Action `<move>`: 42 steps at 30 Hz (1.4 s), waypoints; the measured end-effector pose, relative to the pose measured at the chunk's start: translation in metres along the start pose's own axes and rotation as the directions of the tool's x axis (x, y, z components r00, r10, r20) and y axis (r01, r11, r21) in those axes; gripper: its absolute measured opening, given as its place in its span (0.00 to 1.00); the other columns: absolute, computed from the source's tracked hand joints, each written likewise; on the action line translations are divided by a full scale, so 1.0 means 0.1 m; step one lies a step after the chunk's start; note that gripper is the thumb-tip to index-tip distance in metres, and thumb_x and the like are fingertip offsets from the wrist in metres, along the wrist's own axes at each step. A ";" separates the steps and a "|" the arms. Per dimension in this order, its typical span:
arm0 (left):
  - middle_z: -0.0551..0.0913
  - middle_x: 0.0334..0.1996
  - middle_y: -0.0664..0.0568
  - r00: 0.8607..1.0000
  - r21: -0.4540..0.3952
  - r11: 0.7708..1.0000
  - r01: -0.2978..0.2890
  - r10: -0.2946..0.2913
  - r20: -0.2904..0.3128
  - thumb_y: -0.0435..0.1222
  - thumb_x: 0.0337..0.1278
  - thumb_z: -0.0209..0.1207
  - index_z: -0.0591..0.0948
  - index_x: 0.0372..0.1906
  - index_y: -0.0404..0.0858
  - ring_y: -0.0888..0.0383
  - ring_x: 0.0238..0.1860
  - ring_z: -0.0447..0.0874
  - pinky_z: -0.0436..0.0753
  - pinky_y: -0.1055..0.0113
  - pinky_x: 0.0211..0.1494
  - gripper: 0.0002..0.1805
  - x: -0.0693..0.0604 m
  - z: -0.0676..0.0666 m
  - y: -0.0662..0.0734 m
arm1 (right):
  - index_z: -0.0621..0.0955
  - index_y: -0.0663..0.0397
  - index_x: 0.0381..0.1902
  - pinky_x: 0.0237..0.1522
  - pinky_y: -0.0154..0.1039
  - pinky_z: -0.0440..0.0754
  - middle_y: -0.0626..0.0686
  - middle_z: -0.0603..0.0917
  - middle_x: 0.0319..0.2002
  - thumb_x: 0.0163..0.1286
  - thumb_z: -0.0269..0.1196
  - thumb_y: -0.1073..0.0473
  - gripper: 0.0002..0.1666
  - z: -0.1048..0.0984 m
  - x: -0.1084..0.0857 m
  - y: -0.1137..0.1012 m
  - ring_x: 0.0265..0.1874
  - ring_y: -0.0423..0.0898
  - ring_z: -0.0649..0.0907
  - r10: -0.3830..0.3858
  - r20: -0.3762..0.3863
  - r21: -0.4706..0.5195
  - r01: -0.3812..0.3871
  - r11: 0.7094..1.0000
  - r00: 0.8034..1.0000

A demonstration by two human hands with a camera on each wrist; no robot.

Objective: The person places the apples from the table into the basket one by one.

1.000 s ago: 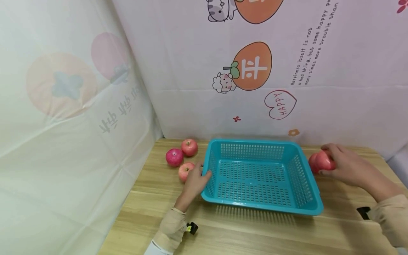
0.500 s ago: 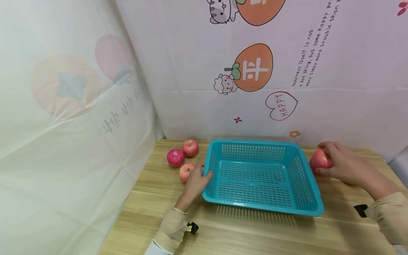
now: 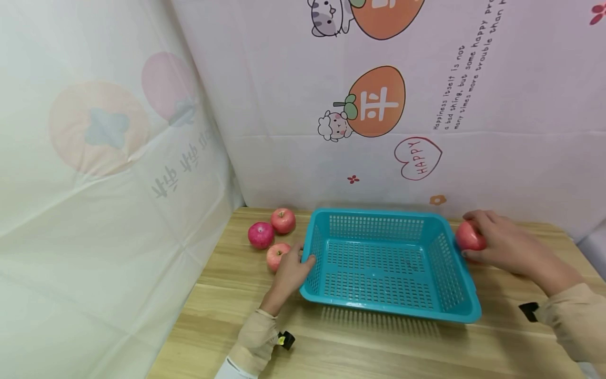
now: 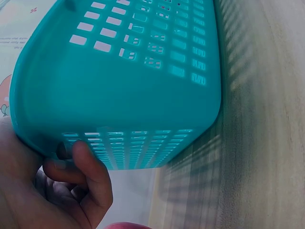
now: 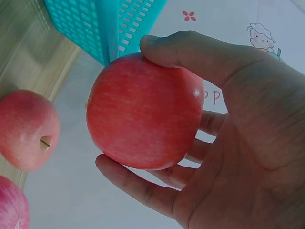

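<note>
A turquoise perforated basket (image 3: 393, 309) stands on the wooden table. Its left rim is gripped by my left hand (image 3: 289, 273); the left wrist view shows curled fingers (image 4: 93, 171) under the rim. My right hand (image 3: 513, 247) holds a red apple (image 3: 470, 236) just outside the basket's right rim. In the right wrist view, thumb and fingers wrap round this apple (image 5: 145, 112), with the basket's corner (image 5: 107, 28) behind it. Beside my left hand lies another apple (image 3: 276, 256), partly covered by the hand.
Farther left are an apple (image 3: 283, 220) and a magenta round fruit (image 3: 261, 235). The right wrist view also shows an apple (image 5: 28, 129) and a pink round thing (image 5: 10, 205) on the table. A printed cloth (image 3: 284, 158) hangs behind the table.
My right hand has brought the apple left, up to the basket's right rim. The left hand keeps its grip and the basket stays in place.
</note>
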State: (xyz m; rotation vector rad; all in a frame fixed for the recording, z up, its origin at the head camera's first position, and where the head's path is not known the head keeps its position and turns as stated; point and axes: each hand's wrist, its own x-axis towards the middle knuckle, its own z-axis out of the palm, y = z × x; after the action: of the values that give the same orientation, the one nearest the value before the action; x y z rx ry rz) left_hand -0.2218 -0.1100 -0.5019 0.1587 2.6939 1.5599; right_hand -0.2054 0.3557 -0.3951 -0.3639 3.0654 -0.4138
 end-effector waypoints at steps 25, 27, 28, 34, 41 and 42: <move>0.91 0.45 0.37 1.000 -0.002 1.000 0.021 -0.021 -0.002 0.38 0.76 0.59 0.78 0.65 0.30 0.46 0.38 0.94 0.93 0.57 0.38 0.22 -0.05 -0.01 0.01 | 0.67 0.66 0.71 0.47 0.66 0.86 0.75 0.73 0.62 0.60 0.80 0.51 0.50 0.08 0.18 -0.18 0.55 0.72 0.75 -0.041 -0.006 -0.021 0.041 0.999 0.999; 0.91 0.46 0.37 1.000 0.003 1.000 0.020 -0.020 -0.002 0.38 0.75 0.59 0.77 0.66 0.30 0.47 0.39 0.94 0.93 0.56 0.39 0.22 -0.05 -0.01 0.01 | 0.67 0.66 0.71 0.46 0.66 0.86 0.75 0.73 0.62 0.59 0.80 0.51 0.51 0.08 0.19 -0.19 0.55 0.73 0.74 -0.048 -0.008 -0.024 0.047 0.999 0.999; 0.91 0.46 0.37 1.000 0.006 1.000 0.021 -0.021 -0.002 0.38 0.75 0.59 0.77 0.66 0.30 0.48 0.39 0.94 0.93 0.56 0.39 0.23 -0.05 -0.01 0.01 | 0.67 0.66 0.71 0.46 0.66 0.86 0.75 0.73 0.62 0.59 0.80 0.51 0.51 0.08 0.20 -0.20 0.55 0.73 0.75 -0.052 -0.010 -0.026 0.052 0.998 0.999; 0.91 0.46 0.37 1.000 -0.001 1.000 0.016 -0.016 0.004 0.37 0.75 0.59 0.77 0.67 0.29 0.46 0.40 0.94 0.93 0.56 0.39 0.23 -0.04 0.00 0.01 | 0.67 0.67 0.71 0.44 0.65 0.87 0.76 0.74 0.62 0.59 0.81 0.50 0.52 0.08 0.24 -0.23 0.55 0.73 0.76 -0.064 -0.009 -0.028 0.064 0.998 0.998; 0.91 0.49 0.37 1.000 0.011 1.000 0.019 -0.019 -0.003 0.38 0.76 0.59 0.77 0.68 0.29 0.49 0.41 0.94 0.93 0.55 0.42 0.24 -0.03 -0.01 0.01 | 0.66 0.67 0.72 0.43 0.64 0.87 0.75 0.73 0.63 0.60 0.80 0.49 0.53 0.07 0.32 -0.29 0.56 0.72 0.75 -0.075 0.001 -0.015 0.075 0.997 0.997; 0.91 0.48 0.37 1.000 0.011 1.000 0.020 -0.020 -0.005 0.38 0.76 0.59 0.77 0.68 0.29 0.49 0.41 0.94 0.93 0.55 0.42 0.24 -0.03 -0.01 0.02 | 0.66 0.66 0.73 0.43 0.63 0.87 0.75 0.73 0.63 0.60 0.80 0.49 0.53 0.06 0.34 -0.30 0.56 0.72 0.75 -0.075 0.002 -0.013 0.075 0.997 0.997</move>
State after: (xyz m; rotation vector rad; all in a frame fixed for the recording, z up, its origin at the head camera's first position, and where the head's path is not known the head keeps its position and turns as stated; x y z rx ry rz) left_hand -0.2189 -0.1102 -0.5000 0.1285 2.6990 1.5427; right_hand -0.2310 0.3184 -0.3932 -0.4815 3.0617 -0.3963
